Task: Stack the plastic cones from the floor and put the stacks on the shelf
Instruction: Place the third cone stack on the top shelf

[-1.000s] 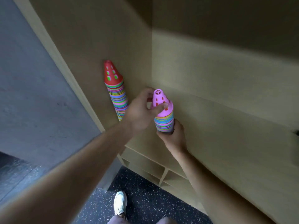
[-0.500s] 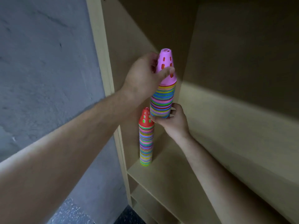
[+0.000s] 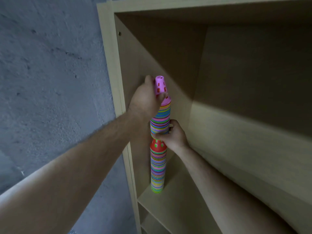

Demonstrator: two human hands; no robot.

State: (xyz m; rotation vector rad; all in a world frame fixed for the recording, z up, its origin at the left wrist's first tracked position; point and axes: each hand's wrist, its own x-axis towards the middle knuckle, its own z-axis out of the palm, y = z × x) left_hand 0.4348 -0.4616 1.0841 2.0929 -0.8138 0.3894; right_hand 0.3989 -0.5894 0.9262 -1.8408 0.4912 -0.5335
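Head view, looking up into the cabinet: both hands are wrapped around the pink-topped stack (image 3: 160,120) and hold it upright in the air. The left hand (image 3: 145,98) grasps the pink cone at the very top, thumb across its front. The right hand (image 3: 174,135) curls its fingers around the stack's lowest rims.

Directly below stands the red-topped stack (image 3: 157,168), upright on the shelf board (image 3: 179,196) near the front left corner. The two stacks share one vertical line. The held one's open base sits right over the red tip (I can't tell whether they are touching yet). It looks to me as if the move ahead is straight down, sleeving one stack over the other, and the right hand is the nearer one to that joint.

The side panel (image 3: 131,56) runs close along the left of both stacks and close to the left hand's knuckles. I'd guess the right hand's fingers under the base would need to slide clear. The grey wall (image 3: 50,65) lies outside the frame's edge.
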